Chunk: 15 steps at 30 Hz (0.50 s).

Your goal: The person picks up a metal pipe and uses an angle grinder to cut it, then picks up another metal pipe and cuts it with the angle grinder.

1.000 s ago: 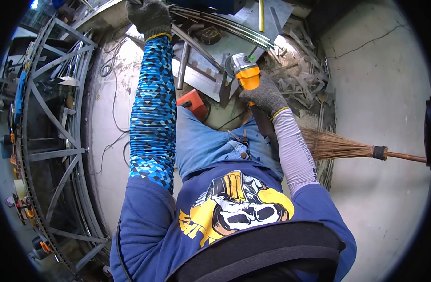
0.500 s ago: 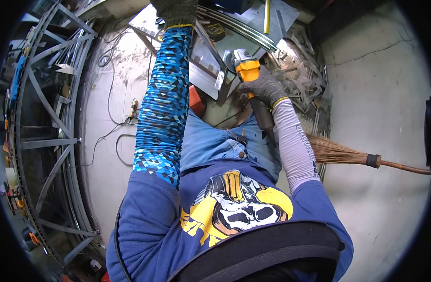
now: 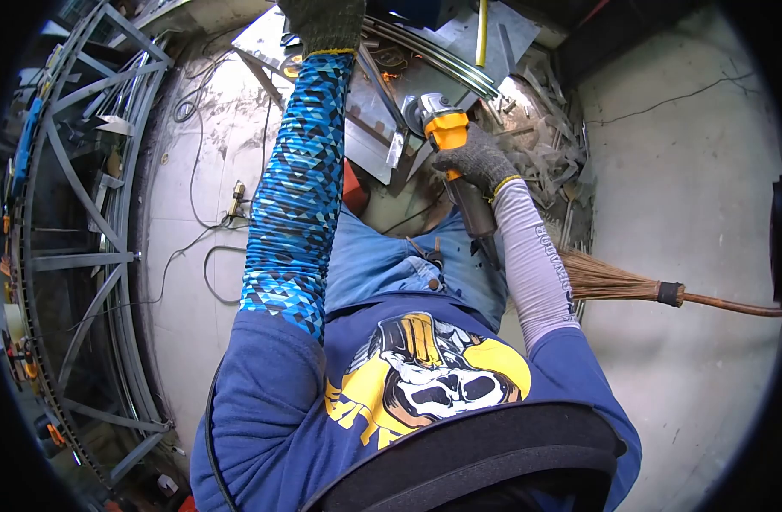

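My right hand (image 3: 476,160), in a dark grey glove, is closed around a yellow and black angle grinder (image 3: 446,130). The grinder's disc side faces left, close to a long metal bar (image 3: 382,87). My left hand (image 3: 324,26), gloved too, is at the top edge above the patterned blue sleeve; its fingers are cut off by the frame. Small orange sparks show near the bar, left of the grinder. Beneath lie metal sheets (image 3: 370,156) and several thin rods (image 3: 434,58).
Metal scraps (image 3: 540,141) are heaped right of the grinder. A straw broom (image 3: 617,277) lies further right. Cables (image 3: 205,183) run over the floor at left, beside a steel frame rack (image 3: 84,260). A red object (image 3: 354,188) is near my knees.
Orange sparks have appeared near the metal bar. The grinder in my right hand has shifted slightly left and down, and my left hand slightly right and down.
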Available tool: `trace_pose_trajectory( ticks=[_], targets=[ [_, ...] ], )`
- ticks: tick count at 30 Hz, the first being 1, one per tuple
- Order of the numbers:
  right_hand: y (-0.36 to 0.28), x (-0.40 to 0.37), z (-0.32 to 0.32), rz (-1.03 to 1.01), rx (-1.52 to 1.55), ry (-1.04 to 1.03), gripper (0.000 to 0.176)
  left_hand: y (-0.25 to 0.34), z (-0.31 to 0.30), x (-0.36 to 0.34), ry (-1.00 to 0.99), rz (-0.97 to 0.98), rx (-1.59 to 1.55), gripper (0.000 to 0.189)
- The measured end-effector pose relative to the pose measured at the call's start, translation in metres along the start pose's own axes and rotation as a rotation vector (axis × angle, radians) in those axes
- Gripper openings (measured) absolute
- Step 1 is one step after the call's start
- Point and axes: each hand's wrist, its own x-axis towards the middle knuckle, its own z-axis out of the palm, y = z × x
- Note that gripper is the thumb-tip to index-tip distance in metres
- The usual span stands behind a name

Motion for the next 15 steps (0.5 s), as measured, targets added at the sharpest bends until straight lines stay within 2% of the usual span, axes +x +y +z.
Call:
trace_pose_trajectory(
  ticks=[2, 5, 7, 15],
  targets=[
    [-0.003, -0.004, -0.001, 0.027, 0.005, -0.011, 0.088, -0.002, 0.001, -0.002, 0.001, -0.01, 0.008, 0.022],
    [0.007, 0.011, 0.001, -0.023, 0.002, -0.063, 0.091, -0.001, 0.003, -0.003, 0.035, 0.096, -0.01, 0.022],
    [0.016, 0.018, 0.006, -0.002, -0.051, 0.011, 0.095, 0.0, 0.002, -0.005, 0.006, 0.115, 0.063, 0.022],
    [0.014, 0.015, 0.003, 0.021, -0.043, -0.005, 0.096, 0.0, 0.001, -0.004, 0.009, 0.067, 0.053, 0.022]
  ],
)
